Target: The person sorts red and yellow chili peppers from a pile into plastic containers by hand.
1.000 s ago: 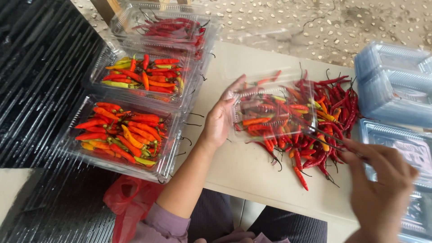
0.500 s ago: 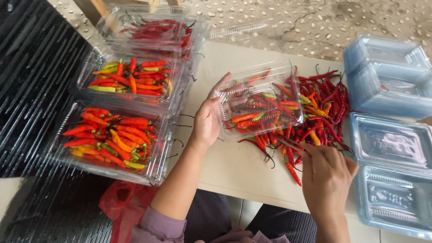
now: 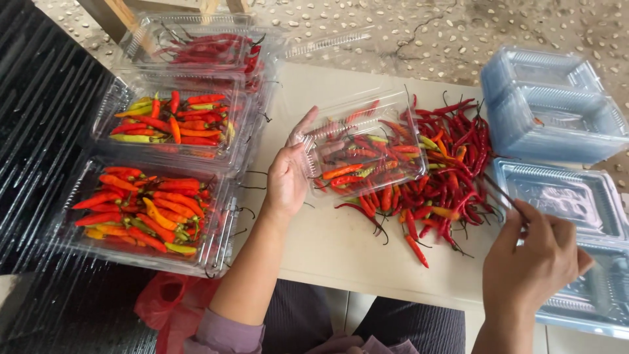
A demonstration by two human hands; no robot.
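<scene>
A pale cream table (image 3: 341, 249) fills the middle of the scene. Beyond its far edge lies a pebbled floor (image 3: 419, 33) in soft daylight. On the left runs a dark ribbed surface (image 3: 39, 118). Wooden legs (image 3: 114, 14) stand far left.

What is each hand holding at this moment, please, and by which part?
The left hand grips the clear plastic container by its left edge. The right hand pinches a thin chilli stem by its lower end.

Filled boxes (image 3: 164, 157) left, chili pile (image 3: 445, 170) centre, seemingly empty trays (image 3: 557, 105) right.
</scene>
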